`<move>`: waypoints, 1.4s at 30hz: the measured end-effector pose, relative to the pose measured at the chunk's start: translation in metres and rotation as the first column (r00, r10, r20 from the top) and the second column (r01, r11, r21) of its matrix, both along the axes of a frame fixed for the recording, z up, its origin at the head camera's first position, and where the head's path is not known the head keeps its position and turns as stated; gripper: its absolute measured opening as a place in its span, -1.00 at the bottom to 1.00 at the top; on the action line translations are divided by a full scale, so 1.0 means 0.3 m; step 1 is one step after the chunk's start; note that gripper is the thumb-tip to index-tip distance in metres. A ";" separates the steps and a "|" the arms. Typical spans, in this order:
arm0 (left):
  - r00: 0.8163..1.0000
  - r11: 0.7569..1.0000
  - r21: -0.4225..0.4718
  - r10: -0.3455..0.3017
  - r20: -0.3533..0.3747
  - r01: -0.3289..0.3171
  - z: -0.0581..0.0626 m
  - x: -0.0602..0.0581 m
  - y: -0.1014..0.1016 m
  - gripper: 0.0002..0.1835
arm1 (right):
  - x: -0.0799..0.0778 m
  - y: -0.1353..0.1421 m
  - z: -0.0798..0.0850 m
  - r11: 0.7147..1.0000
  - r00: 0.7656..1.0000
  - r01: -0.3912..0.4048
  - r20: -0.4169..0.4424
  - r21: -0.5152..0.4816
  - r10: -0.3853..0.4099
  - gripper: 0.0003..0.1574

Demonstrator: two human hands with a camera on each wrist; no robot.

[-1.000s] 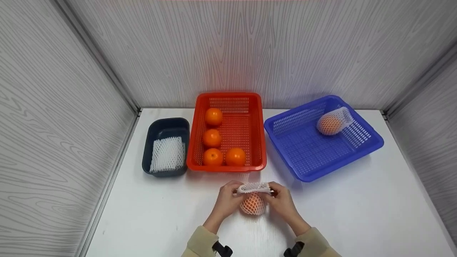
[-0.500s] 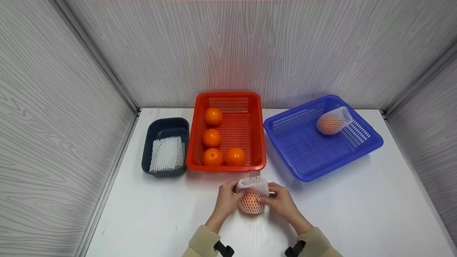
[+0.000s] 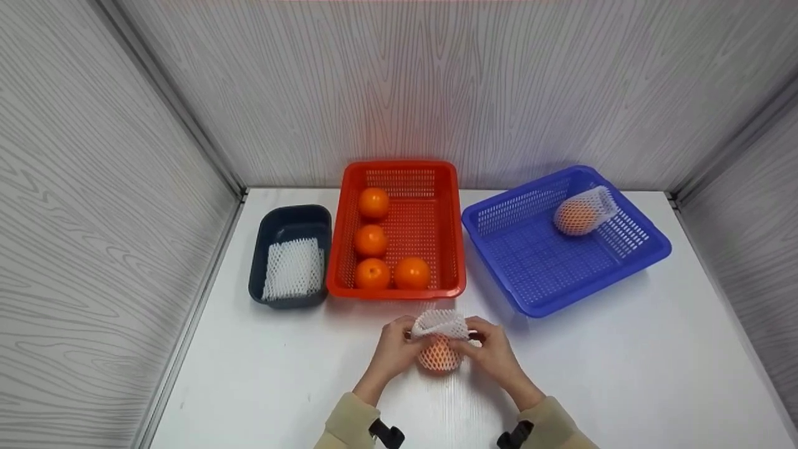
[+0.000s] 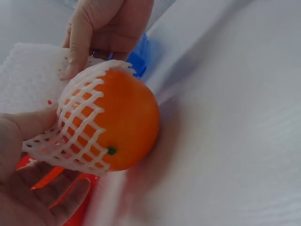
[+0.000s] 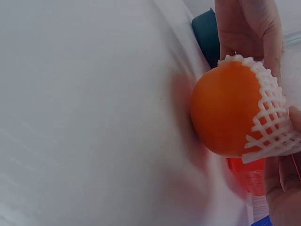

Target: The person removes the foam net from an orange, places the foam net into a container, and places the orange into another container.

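Both hands work on an orange point(image 4: 134, 117) at the front middle of the table. A white foam net sleeve point(image 4: 82, 125) covers its upper part, and the side near the table shows bare in both wrist views, with a green stem spot in the left one. My left hand point(image 3: 396, 346) pinches the sleeve on the left side, thumb on the mesh. Opposite it, my right hand point(image 3: 494, 350) pinches the right side, its thumb in front of the net. The sleeve's loose mouth stands up above the fruit, between the hands.
Behind the hands stands a red basket point(image 3: 458, 249) with several bare oranges point(image 3: 412, 273). To its left, a dark bin point(image 3: 254, 274) holds flat foam nets point(image 3: 292, 268). A blue basket point(image 3: 499, 274) at the right contains one netted orange point(image 3: 576, 216).
The sleeve's mouth, stretched wide and low a second ago, now stands higher and narrower above the orange. My right thumb has moved left over the mesh. Baskets and bin stay put.
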State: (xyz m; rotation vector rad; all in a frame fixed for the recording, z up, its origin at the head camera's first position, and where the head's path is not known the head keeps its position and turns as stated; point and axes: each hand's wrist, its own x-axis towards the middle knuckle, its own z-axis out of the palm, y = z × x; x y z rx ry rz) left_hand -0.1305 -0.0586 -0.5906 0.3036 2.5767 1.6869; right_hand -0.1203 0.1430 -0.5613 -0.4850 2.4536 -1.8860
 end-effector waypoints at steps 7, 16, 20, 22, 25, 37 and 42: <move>0.995 0.995 0.030 0.095 -0.028 -0.094 0.000 -0.002 0.012 -0.74 | 0.015 0.001 -0.024 0.990 0.970 -0.139 0.208 0.034 0.130 -0.09; 0.991 0.987 0.097 0.130 -0.005 -0.129 0.029 0.003 0.009 -0.68 | 0.009 0.005 -0.125 0.978 0.953 -0.156 0.281 0.137 0.113 0.05; 0.989 0.984 0.112 0.142 -0.031 -0.138 0.063 0.004 -0.003 -0.65 | 0.009 0.008 -0.125 0.978 0.949 -0.159 0.293 0.136 0.113 0.05; 0.988 0.982 0.128 0.146 -0.048 -0.139 0.084 0.002 -0.014 -0.64 | 0.012 0.010 -0.124 0.977 0.948 -0.163 0.296 0.138 0.117 0.04; 0.981 0.975 0.154 0.174 -0.083 -0.160 0.122 -0.002 -0.041 -0.66 | 0.014 0.012 -0.127 0.975 0.949 -0.176 0.285 0.135 0.132 0.00; 0.891 0.907 0.233 0.399 -0.217 -0.350 0.349 -0.020 -0.244 -0.70 | 0.025 0.004 -0.125 0.976 0.952 -0.187 0.267 0.111 0.152 -0.07; 0.849 0.874 0.256 0.472 -0.238 -0.414 0.352 -0.063 -0.364 -0.65 | 0.039 -0.006 -0.049 0.975 0.954 -0.201 0.244 0.094 0.174 -0.11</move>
